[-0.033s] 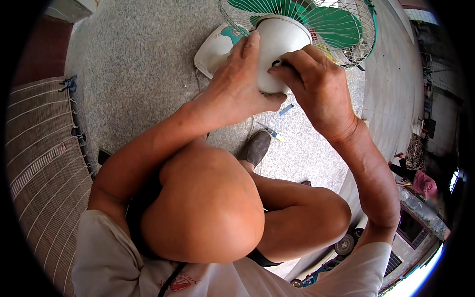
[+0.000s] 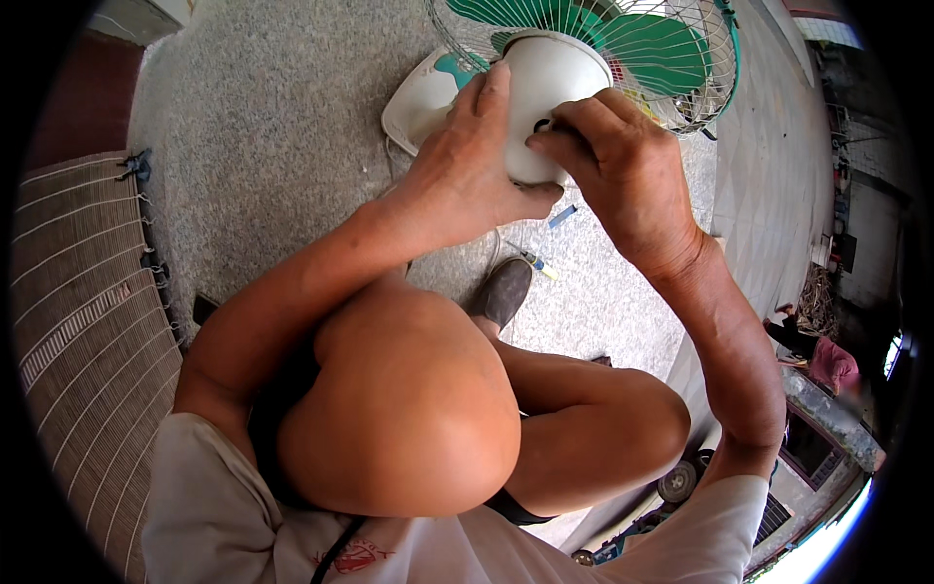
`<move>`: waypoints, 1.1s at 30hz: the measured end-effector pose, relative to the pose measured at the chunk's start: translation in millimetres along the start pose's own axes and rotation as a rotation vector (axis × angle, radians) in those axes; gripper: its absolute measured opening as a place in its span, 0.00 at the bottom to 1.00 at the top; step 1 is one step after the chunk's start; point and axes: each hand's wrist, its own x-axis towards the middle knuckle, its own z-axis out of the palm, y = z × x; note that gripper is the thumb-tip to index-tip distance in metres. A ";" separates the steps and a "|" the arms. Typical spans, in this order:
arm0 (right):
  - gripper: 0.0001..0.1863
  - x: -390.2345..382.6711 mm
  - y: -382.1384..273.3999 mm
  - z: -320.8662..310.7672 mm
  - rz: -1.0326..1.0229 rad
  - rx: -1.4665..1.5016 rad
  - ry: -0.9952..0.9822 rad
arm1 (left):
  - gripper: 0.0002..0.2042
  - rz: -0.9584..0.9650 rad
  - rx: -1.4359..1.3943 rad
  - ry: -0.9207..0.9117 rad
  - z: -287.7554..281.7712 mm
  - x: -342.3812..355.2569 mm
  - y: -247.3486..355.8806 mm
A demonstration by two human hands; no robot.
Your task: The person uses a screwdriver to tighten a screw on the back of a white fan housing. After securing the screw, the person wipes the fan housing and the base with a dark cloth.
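Observation:
A white fan housing [image 2: 550,73] stands before me, with green blades [image 2: 657,54] inside a wire guard [image 2: 730,73] behind it. My left hand [image 2: 457,161] grips the housing's left side, thumb along its lower edge. My right hand [image 2: 623,170] has its fingers bent and closed at a small black part [image 2: 542,126] on the housing; whatever is between the fingertips is hidden. The white fan base [image 2: 413,107] shows at the left. Below my hands, a small blue strip [image 2: 562,215] and a yellow-handled tool like a screwdriver [image 2: 540,267] lie on the speckled floor.
My bent knees and shoe [image 2: 501,292] take up the lower middle. A slatted mat [image 2: 83,321] lies at the left beside a dark red panel [image 2: 78,88]. At the far right are a person in pink [image 2: 832,360], a bundle of sticks [image 2: 817,302] and a wheel [image 2: 678,479].

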 end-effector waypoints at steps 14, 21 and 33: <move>0.11 -8.5 7.1 -1.9 -0.094 0.114 0.033 | 0.55 -0.012 0.000 0.013 0.3 0.8 -1.0; 0.12 -15.6 8.8 4.0 -0.015 0.226 0.128 | 0.54 -0.005 0.006 0.023 0.8 0.5 -1.5; 0.12 -25.0 9.1 8.7 0.165 0.413 0.239 | 0.52 0.029 -0.010 0.044 1.9 0.9 -0.9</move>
